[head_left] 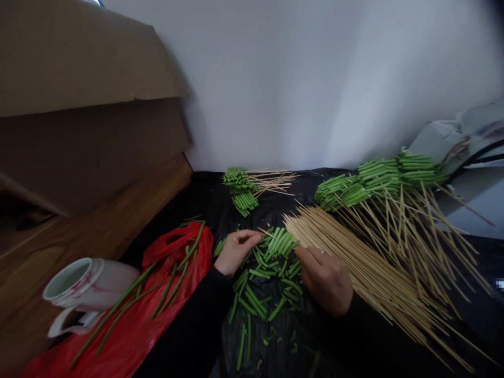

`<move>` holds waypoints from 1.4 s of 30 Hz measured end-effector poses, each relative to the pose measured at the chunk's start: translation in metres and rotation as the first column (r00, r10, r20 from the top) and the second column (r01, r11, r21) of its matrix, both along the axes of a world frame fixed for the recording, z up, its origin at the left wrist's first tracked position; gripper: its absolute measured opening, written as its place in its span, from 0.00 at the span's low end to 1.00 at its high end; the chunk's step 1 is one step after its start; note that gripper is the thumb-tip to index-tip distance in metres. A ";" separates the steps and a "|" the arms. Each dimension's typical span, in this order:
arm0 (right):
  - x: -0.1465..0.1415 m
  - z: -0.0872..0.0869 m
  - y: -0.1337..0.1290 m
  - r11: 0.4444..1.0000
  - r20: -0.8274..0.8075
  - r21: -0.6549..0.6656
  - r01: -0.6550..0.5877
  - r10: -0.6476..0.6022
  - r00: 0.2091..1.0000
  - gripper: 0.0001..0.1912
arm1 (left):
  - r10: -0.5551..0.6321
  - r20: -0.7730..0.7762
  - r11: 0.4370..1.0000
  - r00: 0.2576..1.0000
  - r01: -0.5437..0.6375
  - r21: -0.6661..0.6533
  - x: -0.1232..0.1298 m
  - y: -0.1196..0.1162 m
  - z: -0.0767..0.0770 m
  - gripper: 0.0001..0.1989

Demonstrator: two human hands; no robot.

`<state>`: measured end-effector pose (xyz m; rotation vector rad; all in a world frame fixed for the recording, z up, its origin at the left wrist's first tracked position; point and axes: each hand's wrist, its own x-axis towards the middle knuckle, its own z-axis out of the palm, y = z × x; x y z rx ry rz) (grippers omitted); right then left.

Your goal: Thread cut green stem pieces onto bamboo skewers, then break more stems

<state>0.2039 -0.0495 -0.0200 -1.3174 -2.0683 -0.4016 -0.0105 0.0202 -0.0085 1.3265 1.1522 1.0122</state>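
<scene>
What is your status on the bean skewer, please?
Right fingers closed on a skewer of green bean pieces; left fingers near its bare end, grip unclear. Loose pieces lie beneath. Nothing seen blocking.

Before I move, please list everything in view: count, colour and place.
Cardboard box: one, brown, upper left.
Smooth wall: one, whitish, behind.
Wooden surface: one, brown, left.
Handled mug: one, pinkish-marked white, left.
Plastic bag: one, red, beside mug.
Long beans: several, green, on bag.
Crinkled plastic sheet: one, black, centre.
Cut bean pieces: many, green, on sheet.
Thin wooden sticks: many, tan, right.
Small skewer pile: one, green, back centre.
Large skewer pile: one, green, back right.
Bag-like objects: count unclear, whitish, right.
Cords: count unclear, black, right.
Held bean skewer: one, green, between hands.
Left hand: one, black-sleeved, near skewer's tip.
Right hand: one, black-sleeved, gripping skewer.
</scene>
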 end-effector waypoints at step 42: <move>-0.002 -0.003 -0.002 1.000 -0.004 0.002 -0.002 0.002 1.000 0.12 | 0.129 0.505 0.945 0.854 0.049 -0.323 -0.005 0.003 0.007 0.18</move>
